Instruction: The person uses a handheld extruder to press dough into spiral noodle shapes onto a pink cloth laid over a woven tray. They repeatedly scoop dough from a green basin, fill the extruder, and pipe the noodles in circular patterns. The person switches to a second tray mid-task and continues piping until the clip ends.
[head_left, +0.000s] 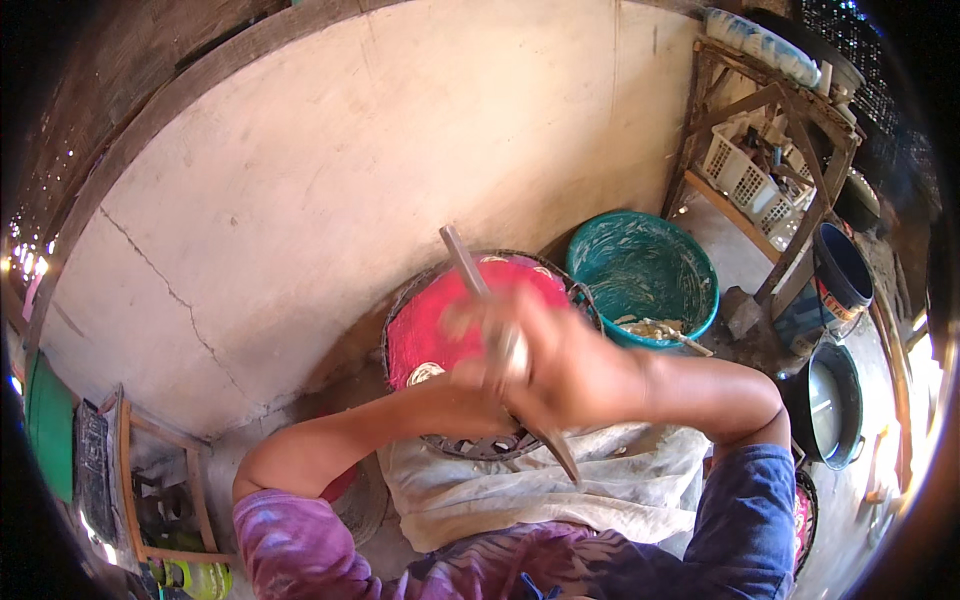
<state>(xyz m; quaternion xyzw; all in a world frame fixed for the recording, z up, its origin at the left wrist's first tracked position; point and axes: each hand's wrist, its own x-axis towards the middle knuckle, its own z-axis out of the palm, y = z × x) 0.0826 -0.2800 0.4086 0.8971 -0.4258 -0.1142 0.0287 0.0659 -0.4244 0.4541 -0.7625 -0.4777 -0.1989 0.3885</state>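
A brown wooden bar [463, 258] slants across the middle of the view, one end toward the wall and the other [560, 460] toward my lap. My right hand [572, 362] closes around its middle, smeared by motion. A pale, shiny rounded part [513, 352] shows among the fingers; its kind is not clear. My left hand [478, 375] meets the right one at the bar, blurred, its fingers mostly hidden. Below both hands lies a round tray covered in red cloth [430, 325], bearing several pale coiled pieces [425, 373]. Part of the tray is behind my arms.
A teal basin [640, 265] with pale residue and a stick stands right of the tray. Farther right are a wooden rack [780, 95] with a white basket [745, 160], a bucket [845, 265] and a black tub [850, 400]. A plaster wall [300, 200] rises beyond; a wooden frame [165, 553] stands left.
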